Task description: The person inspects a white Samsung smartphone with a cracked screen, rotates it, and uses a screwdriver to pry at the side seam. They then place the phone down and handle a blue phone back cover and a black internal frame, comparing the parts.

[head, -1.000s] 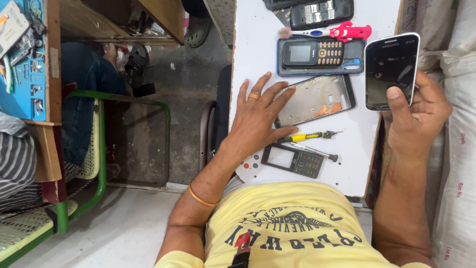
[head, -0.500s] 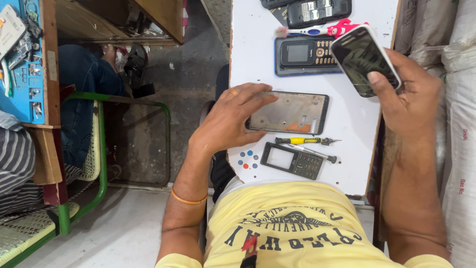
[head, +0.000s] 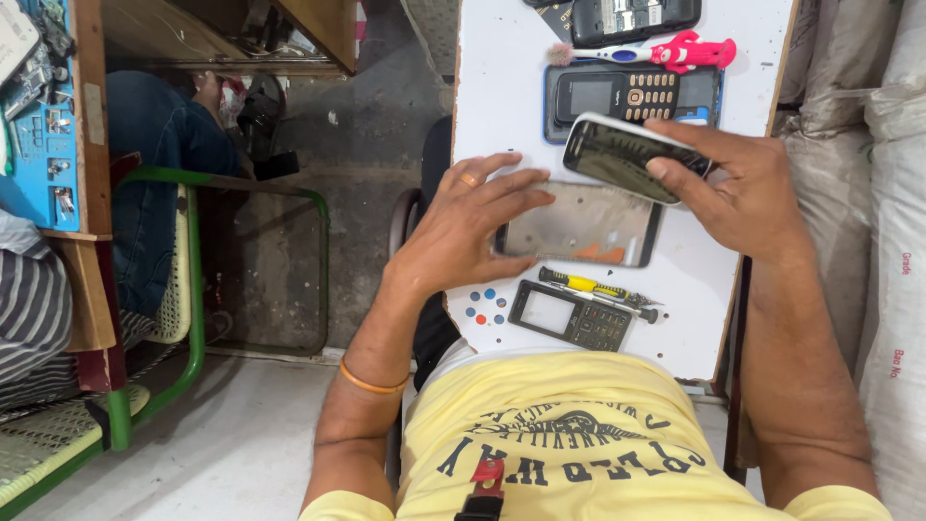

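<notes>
Both hands worked over the white rectangular tabletop (head: 502, 96) in the upper centre of the frame. Left hand (head: 463, 227) lay spread, fingertips on the left edge of a flat glossy phone display panel (head: 588, 227) at centre. Right hand (head: 743, 188) gripped a black white-edged smartphone (head: 617, 154), tilted, just above that panel. Below lay a yellow-handled screwdriver (head: 593, 287).
</notes>
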